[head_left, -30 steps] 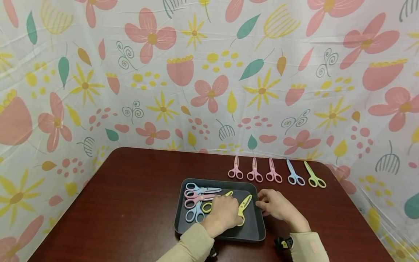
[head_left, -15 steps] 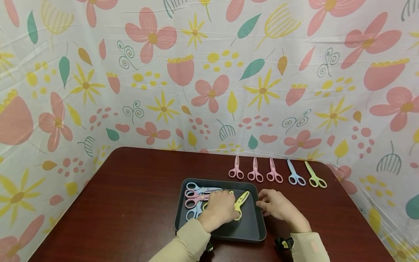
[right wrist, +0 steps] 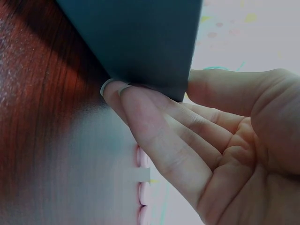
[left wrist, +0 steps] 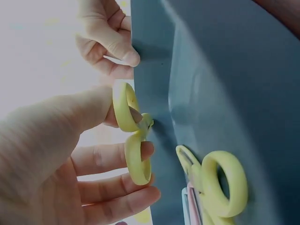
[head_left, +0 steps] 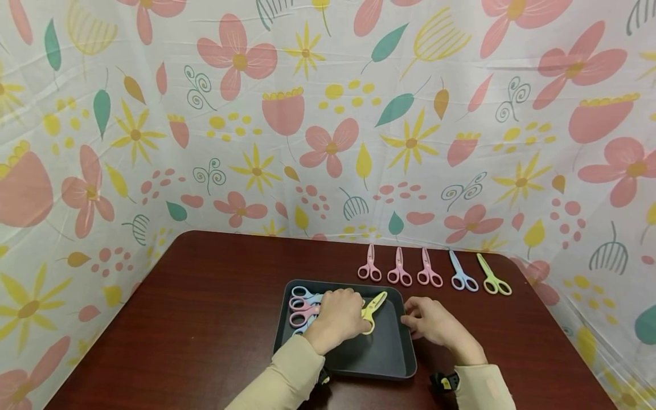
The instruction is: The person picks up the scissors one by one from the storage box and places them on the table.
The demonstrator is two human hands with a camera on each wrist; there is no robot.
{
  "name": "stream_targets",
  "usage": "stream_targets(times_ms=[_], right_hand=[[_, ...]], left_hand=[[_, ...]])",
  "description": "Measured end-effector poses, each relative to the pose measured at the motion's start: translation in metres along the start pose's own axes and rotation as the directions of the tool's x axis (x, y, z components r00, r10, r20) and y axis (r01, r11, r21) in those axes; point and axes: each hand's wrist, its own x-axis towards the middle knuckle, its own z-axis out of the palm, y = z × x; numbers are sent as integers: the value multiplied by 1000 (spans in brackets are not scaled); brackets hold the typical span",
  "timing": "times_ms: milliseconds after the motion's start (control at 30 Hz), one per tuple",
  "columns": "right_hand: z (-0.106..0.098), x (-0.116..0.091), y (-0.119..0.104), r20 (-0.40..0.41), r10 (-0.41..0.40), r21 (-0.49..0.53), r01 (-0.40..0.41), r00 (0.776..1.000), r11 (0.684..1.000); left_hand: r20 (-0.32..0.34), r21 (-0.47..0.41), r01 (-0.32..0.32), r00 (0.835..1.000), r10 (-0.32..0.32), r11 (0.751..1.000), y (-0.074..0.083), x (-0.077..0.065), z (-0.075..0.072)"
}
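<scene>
My left hand is over the dark grey tray, holding a pair of yellow scissors by the handles. In the left wrist view the thumb is at one yellow loop and a finger passes through the other. The blades point away and to the right in the head view. Under and beside this hand lie pink scissors, blue scissors and a second yellow pair, partly hidden. My right hand grips the tray's right side, thumb at the rim and fingers against the outer wall.
Behind the tray, several scissors stand in a row on the brown table: three pink pairs, including the middle one, then a blue pair and a yellow-green pair. A flowered cloth hangs behind the table.
My left hand has moved away from me and slightly left, carrying the yellow scissors towards the tray's far side. The right hand stays at the tray's right edge.
</scene>
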Motion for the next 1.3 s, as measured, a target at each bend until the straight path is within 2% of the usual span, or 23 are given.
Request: stream_targets(times_ms=[433, 667, 1067, 1200, 1300], right_hand=[[-1, 0, 0, 4, -19, -5, 19, 1000, 1000], [-1, 0, -1, 4, -15, -4, 15, 1000, 1000], [-1, -1, -2, -4, -13, -20, 13, 1000, 1000], [-1, -1, -1, -5, -7, -23, 7, 1000, 1000], [-1, -1, -1, -4, -17, -27, 17, 1000, 999]], left_hand=[[13, -2, 6, 1000, -6, 1000, -5, 1, -12], [0, -45, 14, 1000, -14, 999, -12, 2, -18], [-104, -114, 43, 993, -55, 993, -35, 9, -33], [-144, -143, 30, 988, -51, 989, -43, 15, -34], [-172, -132, 32, 984, -55, 991, -48, 21, -31]])
